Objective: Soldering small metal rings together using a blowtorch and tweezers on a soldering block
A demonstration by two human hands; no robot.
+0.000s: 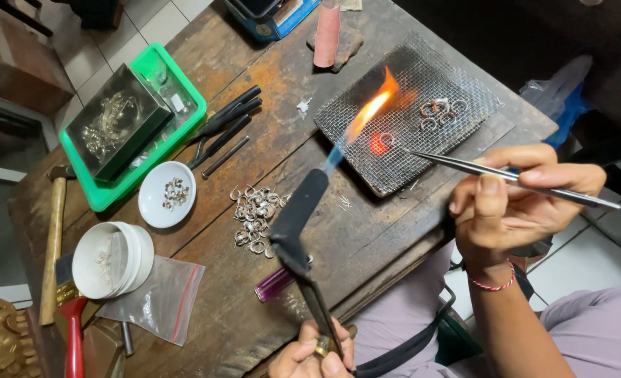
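A small ring (382,142) is glowing red-orange on the wire mesh pad (464,77), near the pad's front-left edge, so the step in hand appears to be heating, probably soldering, that one piece. The flame (370,110) is licking over it from the black torch (298,222), whose long axis is running from the workbench's near edge up and away to the right, nozzle pointing at the ring. The left hand (310,353) is gripping the torch's base at the near edge, fingers wrapped tight round it. The right hand (513,203) is pinching steel tweezers (506,176) closed between thumb and fingers; their long axis is lying nearly level, tips pointing left and sitting just beside the glowing ring. The next move probably calls for a steady flame and a fine touch of the tips without nudging the piece. Farther back on the pad, more rings (440,112) are lying apart from the heat. Left of the pad, a heap of silver pieces (254,213) is resting on the workbench (366,238), beside a white dish (167,194) and black pliers (226,126).
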